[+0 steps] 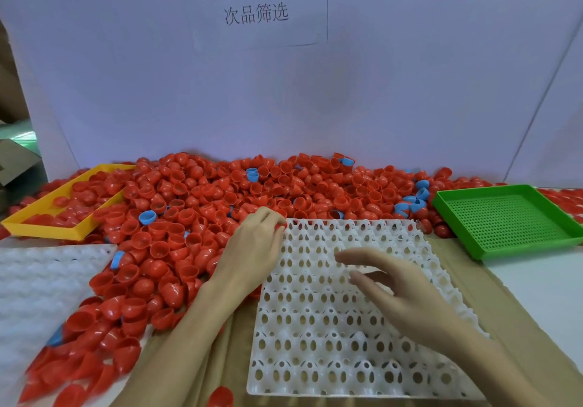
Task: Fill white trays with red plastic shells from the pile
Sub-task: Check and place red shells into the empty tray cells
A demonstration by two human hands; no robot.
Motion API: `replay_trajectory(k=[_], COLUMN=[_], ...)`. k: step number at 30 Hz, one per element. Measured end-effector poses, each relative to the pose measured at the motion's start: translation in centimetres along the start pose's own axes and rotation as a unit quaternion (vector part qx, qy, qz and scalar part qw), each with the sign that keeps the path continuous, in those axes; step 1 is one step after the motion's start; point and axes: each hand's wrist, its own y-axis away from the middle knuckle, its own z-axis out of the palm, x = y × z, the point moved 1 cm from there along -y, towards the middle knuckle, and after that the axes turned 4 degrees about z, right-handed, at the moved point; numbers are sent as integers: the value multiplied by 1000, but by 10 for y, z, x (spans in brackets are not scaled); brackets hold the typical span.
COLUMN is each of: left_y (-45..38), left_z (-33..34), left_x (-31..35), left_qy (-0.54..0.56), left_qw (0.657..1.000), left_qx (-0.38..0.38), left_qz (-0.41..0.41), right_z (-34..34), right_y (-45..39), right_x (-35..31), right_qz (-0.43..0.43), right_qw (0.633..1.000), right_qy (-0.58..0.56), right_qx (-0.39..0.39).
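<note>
Head view: white tray (347, 327) lies beneath both hands, left (252, 249), right (407, 293).

Two white plastic trays with rows of egg-shaped cells lie on the surface: one (347, 327) toward the front edge, a second (38, 286) at the left edge. There is one shallow yellow plastic tray (31, 217) at the back left and one green perforated plastic tray (504, 220) at the back right. The red plastic half-shells (176, 217) are too many to count. About a dozen blue plastic shells (147, 217) show among them. Two hands are in view, left (252, 249) and right (407, 293).
</note>
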Motion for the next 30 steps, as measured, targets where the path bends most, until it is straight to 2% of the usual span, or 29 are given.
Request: replay_trajectory(k=[4, 8, 12, 17, 21, 26, 30], left_y=[11, 16, 20, 22, 23, 21, 22], left_z=[-8, 5, 18, 20, 18, 18, 19], left_x=[21, 29, 27, 24, 23, 23, 23], left_qy=[-28, -64, -46, -22, -16, -29, -33], left_qw=[998, 993, 989, 990, 990, 988, 988], left_qx=[-1, -60, -107, -114, -120, -127, -130], left_qz=[50, 85, 87, 80, 78, 81, 79], right_z=[-10, -7, 10, 36, 48, 54, 48], right_y=[-10, -35, -80, -140, -169, -181, -181], right_x=[-3, -8, -11, -7, -3, 2, 9], right_qz=[8, -5, -28, -28, -15, 5, 11], right_qw=[999, 993, 978, 956, 933, 918, 920], right_qy=[4, 114, 205, 292, 352, 391, 385], right_qx=[34, 10, -11, -24, -69, -67, -67])
